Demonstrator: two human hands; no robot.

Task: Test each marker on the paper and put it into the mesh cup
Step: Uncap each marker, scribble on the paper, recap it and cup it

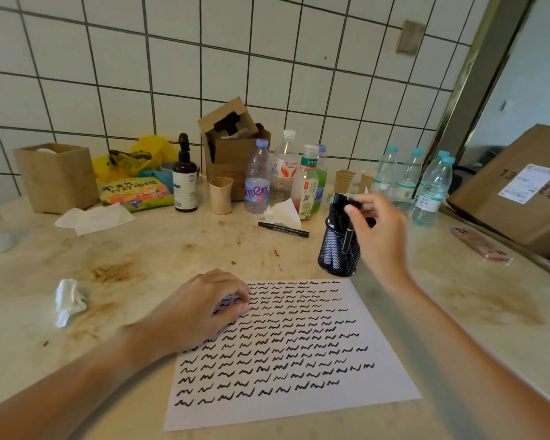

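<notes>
Paper (pixel 299 350) flat near front edge of counter (pixel 140 255), covered in rows of black squiggles. Left hand (pixel 200 309) resting on paper's far left corner, fingers curled loosely, gripping nothing. Mesh cup (pixel 338 252) upright just beyond paper's far right corner, holding several black markers. Right hand (pixel 378 230) above cup, blurred, fingers closed around a black marker (pixel 350 236) standing nose-down at cup's rim. Spare marker (pixel 283 229) lying loose farther back, left of cup, beside crumpled tissue (pixel 283 214) and bottles (pixel 258 179).
</notes>
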